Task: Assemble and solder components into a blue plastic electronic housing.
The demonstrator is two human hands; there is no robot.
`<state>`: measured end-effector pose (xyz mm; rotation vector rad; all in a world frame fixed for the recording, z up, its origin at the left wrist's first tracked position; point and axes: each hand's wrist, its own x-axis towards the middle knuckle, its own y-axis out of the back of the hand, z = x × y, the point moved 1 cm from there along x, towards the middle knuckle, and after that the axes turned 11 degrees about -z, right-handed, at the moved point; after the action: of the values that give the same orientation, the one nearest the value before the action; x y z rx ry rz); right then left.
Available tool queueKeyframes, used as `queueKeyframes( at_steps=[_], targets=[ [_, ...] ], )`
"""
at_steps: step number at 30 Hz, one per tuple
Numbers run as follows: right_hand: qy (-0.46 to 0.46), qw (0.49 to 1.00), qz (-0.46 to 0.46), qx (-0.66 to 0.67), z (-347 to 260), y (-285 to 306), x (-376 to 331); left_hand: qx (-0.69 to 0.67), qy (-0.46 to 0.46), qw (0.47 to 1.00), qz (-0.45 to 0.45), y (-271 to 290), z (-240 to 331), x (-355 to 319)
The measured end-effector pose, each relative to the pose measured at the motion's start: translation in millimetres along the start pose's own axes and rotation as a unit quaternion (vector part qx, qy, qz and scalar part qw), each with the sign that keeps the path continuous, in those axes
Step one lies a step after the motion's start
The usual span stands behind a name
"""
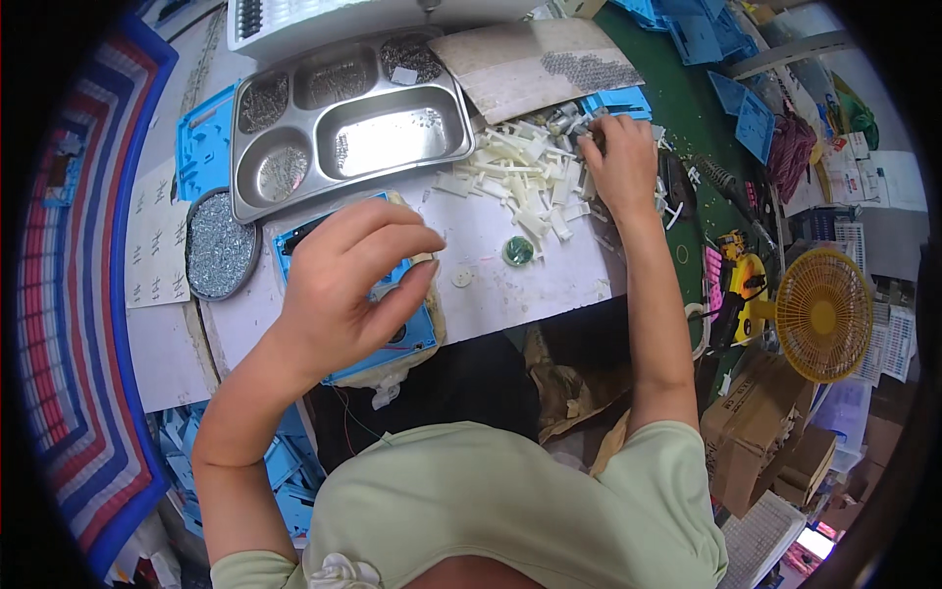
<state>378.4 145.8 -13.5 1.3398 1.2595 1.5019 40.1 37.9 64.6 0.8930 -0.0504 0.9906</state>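
My left hand [358, 270] hovers over a blue plastic housing [417, 329] at the table's front edge. Its fingers are loosely curled, with a gap between thumb and fingertips, and nothing shows in it. The housing lies on a padded, pale-wrapped base and is partly hidden by that hand. Over to the right, my right hand [623, 162] reaches into small clear and metallic parts [564, 123] beside a heap of white plastic pieces [520, 167]. Its thumb and fingers close in among those parts. Whatever they grip is too small or hidden to make out.
A steel compartment tray [469, 147] with small metal parts stands behind my left hand. Left of the housing sits a dark round dish [224, 245] of screws. A cardboard sheet [510, 74], a green round container [517, 251] and a yellow fan [822, 314] are to the right.
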Motion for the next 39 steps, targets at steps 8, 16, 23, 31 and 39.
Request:
queueKeyframes(
  at_steps=[8, 16, 23, 31, 39],
  targets=[
    [0.11, 0.952, 0.056, 0.28, -77.1, 67.0, -58.9, -0.339, 0.244, 0.901, -0.117, -36.3, -16.3, 59.9],
    [-0.071, 0.502, -0.209, 0.836, -77.0, 51.6, -86.0, 0.143, -0.139, 0.972, -0.126, -51.5, -26.0, 59.6],
    [-0.122, 0.455, -0.149, 0.869, -48.9, 29.6, -104.7, -0.04, -0.081, 0.979, -0.182, -66.6, -68.2, 133.9],
    [-0.085, 0.453, -0.142, 0.876, -54.9, 31.8, -94.4, 0.149, 0.117, 0.981, -0.04, -93.2, -180.9, 242.9],
    [-0.11, 0.47, -0.116, 0.868, -33.9, 36.6, -110.7, 0.13, 0.219, 0.963, -0.088, -107.6, -182.3, 262.4]
  ],
)
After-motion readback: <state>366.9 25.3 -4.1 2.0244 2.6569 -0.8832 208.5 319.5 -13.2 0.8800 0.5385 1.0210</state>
